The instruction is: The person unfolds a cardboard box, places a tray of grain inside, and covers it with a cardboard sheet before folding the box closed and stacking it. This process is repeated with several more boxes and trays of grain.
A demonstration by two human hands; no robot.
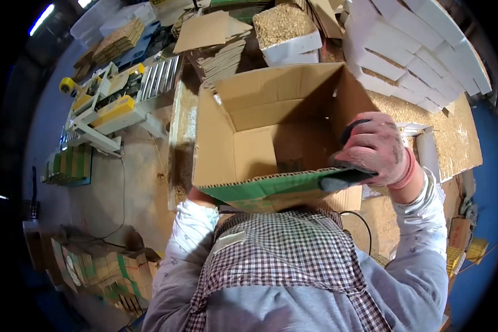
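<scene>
An open, empty-looking cardboard box [254,108] is held upright in front of my body, its mouth facing up. Green tape or print covers its near outer side. My right hand [371,152], in a pink work glove with dark fingertips, is closed over the near right rim, thumb outside the near wall. Of my left arm, the sleeve [191,224] and bare wrist show at the box's near left corner. My left hand itself is under or behind the cardboard, fingers hidden.
Behind the box, a white foam box [289,50] holds wood shavings beside flattened cardboard sheets [205,30]. White foam boxes [409,50] are stacked at right on a shavings-strewn table [462,138]. A roller-conveyor machine [116,102] stands left; bundled cardboard [108,271] lies lower left.
</scene>
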